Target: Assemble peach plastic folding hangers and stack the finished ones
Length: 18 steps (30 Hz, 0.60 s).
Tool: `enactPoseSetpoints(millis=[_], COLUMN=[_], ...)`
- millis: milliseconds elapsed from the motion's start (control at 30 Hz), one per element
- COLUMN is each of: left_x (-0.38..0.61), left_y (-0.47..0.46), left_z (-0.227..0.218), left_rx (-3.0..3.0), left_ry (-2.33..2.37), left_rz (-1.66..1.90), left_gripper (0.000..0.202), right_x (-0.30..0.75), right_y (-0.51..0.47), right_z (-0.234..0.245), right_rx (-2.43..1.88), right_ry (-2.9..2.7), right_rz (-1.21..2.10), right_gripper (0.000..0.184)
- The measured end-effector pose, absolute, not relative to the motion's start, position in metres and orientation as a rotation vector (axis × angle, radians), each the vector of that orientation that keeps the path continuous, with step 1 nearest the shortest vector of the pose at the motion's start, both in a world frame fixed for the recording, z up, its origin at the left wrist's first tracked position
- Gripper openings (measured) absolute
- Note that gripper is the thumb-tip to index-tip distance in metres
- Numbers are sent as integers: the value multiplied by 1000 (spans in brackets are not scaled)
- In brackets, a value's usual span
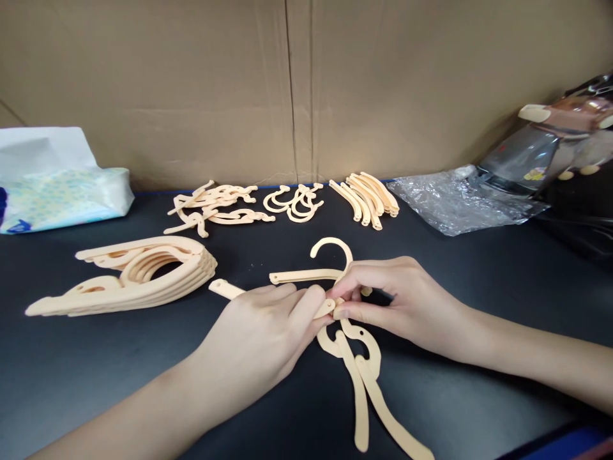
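Observation:
Just in front of me, my left hand is closed around a cream plastic hanger arm. One end of that arm sticks out to the left, and its holed end shows by my fingertips. My right hand pinches a hanger hook at its base, right against the arm's holed end. The exact joint is partly hidden by the fingers. Behind the hands, another straight arm extends to the left. Below them lie a curved hanger piece and two slim curved arms, overlapping on the dark table.
A stack of folded hangers lies at left. Along the back are a heap of curved pieces, loose hooks and a bundle of arms. A tissue pack stands far left; a clear plastic bag lies right.

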State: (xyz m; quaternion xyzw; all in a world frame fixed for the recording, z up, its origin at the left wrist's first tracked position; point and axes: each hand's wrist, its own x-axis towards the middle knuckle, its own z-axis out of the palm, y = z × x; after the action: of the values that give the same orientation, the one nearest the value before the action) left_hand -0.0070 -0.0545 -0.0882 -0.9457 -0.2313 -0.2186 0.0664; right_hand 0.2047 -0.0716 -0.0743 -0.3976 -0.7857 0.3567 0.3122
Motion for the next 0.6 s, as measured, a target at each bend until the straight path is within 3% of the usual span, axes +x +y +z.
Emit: enactPoseSetpoints(millis=[300,600], left_x=[-9,-10], left_y=[-56,-58], left_z=[-88,-90], left_rx=[-2914,-2946], left_ry=[-802,-790], left_rz=[-744,-780], left_gripper=[4,12], right_x=[204,206], right_y=[-71,-72], right_z=[-79,-81], right_rx=[-1046,-1022], right_ry=[-2048,-2075], right_rz=[925,835], right_gripper=[12,10])
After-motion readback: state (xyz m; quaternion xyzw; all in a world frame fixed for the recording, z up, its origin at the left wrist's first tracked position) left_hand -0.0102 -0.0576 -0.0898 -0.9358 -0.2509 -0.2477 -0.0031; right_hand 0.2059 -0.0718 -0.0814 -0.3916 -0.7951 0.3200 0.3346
